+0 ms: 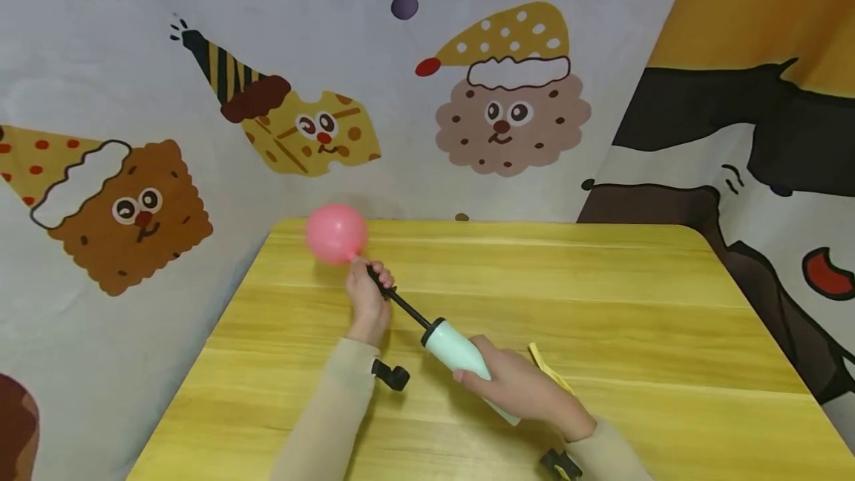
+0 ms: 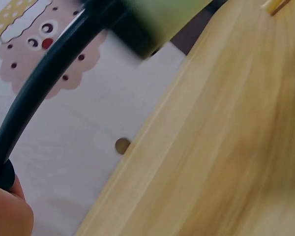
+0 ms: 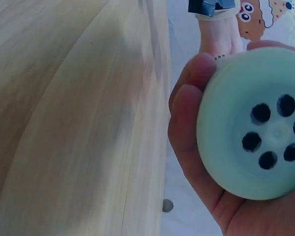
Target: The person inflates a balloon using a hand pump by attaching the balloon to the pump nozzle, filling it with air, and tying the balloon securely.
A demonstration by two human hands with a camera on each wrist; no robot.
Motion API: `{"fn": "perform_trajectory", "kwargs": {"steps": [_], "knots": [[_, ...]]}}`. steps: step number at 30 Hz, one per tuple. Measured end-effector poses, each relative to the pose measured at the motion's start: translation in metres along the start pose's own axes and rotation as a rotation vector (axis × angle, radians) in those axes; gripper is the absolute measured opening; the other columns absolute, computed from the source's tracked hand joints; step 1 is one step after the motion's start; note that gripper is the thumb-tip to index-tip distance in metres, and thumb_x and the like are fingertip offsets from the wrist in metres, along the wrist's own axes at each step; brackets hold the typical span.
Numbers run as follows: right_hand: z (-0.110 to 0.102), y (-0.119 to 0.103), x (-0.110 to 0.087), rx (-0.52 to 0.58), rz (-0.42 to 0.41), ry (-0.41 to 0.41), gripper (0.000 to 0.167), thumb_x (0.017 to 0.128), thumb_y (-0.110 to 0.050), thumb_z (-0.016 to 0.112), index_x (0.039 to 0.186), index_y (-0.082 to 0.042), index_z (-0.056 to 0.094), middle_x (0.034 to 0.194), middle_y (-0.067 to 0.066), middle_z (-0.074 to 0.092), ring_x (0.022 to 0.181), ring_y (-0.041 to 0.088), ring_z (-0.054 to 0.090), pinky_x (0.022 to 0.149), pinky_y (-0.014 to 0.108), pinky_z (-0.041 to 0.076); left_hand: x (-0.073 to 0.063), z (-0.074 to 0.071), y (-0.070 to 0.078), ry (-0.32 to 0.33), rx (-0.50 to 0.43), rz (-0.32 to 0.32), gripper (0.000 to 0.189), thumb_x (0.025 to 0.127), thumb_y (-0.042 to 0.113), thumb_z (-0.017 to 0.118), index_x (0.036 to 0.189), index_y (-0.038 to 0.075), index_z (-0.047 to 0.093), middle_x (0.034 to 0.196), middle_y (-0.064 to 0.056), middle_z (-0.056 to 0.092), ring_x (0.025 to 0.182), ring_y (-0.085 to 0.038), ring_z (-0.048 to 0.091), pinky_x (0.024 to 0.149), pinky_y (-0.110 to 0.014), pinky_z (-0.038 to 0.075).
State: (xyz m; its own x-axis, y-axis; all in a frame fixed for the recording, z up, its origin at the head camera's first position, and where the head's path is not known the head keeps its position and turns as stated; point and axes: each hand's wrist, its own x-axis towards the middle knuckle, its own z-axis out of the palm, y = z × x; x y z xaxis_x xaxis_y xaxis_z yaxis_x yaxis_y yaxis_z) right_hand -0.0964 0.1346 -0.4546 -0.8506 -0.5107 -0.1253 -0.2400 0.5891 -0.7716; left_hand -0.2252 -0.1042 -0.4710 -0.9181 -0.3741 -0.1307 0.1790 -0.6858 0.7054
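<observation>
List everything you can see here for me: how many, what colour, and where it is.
Balloon: one, pink, at the left hand's fingertips
Hand pump: one, mint green with black rod, between both hands
Slim strip: one, yellow, on the table, partly hidden behind the right hand
Table: one, yellow wood grain, beneath everything
Backdrop: count unclear, mostly white with cartoon prints, behind and beside the table
Wrist devices: two, black, one at each wrist
Sleeves: two, beige, on both forearms
Left hand: one, bare, around the pump's black end
Right hand: one, bare, gripping the pump's green body
</observation>
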Motion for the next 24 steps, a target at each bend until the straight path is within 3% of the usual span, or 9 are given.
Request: {"fn": "perform_trajectory", "kwargs": {"steps": [8,11,15,24], "knots": [[0.003,-0.006,0.020,0.006,0.020,0.024,0.064,0.103,-0.053,0.057,0.137,0.000,0.050,0.080,0.001,0.061,0.059,0.012,0.059,0.047,0.032,0.051,-0.035,0.005,-0.026,-0.044,0.083,-0.094,0.031,0.116,0.030,0.031,0.093,0.013,0.042,0.072,0.003,0.047,0.055,-0.007,0.044,0.051,-0.018,0.039],[0.002,-0.006,0.023,0.027,0.031,0.029,0.064,0.102,-0.052,0.059,0.137,0.001,0.050,0.081,0.003,0.062,0.060,0.014,0.060,0.048,0.033,0.051,-0.042,0.006,-0.033,-0.059,0.111,-0.119,0.031,0.116,0.031,0.032,0.093,0.013,0.043,0.073,0.003,0.049,0.056,-0.007,0.045,0.053,-0.018,0.040],[0.004,-0.005,0.021,0.050,0.053,0.026,0.068,0.102,-0.055,0.058,0.141,0.000,0.048,0.085,0.003,0.064,0.063,0.013,0.062,0.049,0.033,0.053,-0.039,0.008,-0.032,-0.056,0.105,-0.112,0.031,0.115,0.028,0.033,0.091,0.012,0.043,0.072,0.003,0.048,0.054,-0.007,0.045,0.050,-0.017,0.040],[-0.010,0.009,-0.009,0.034,0.024,-0.011,0.064,0.103,-0.053,0.058,0.145,-0.006,0.048,0.102,0.001,0.066,0.075,0.009,0.062,0.060,0.031,0.054,-0.011,0.003,-0.008,-0.007,0.007,-0.031,0.033,0.115,0.034,0.035,0.091,0.012,0.041,0.070,0.002,0.048,0.053,-0.007,0.044,0.048,-0.017,0.038]]}}
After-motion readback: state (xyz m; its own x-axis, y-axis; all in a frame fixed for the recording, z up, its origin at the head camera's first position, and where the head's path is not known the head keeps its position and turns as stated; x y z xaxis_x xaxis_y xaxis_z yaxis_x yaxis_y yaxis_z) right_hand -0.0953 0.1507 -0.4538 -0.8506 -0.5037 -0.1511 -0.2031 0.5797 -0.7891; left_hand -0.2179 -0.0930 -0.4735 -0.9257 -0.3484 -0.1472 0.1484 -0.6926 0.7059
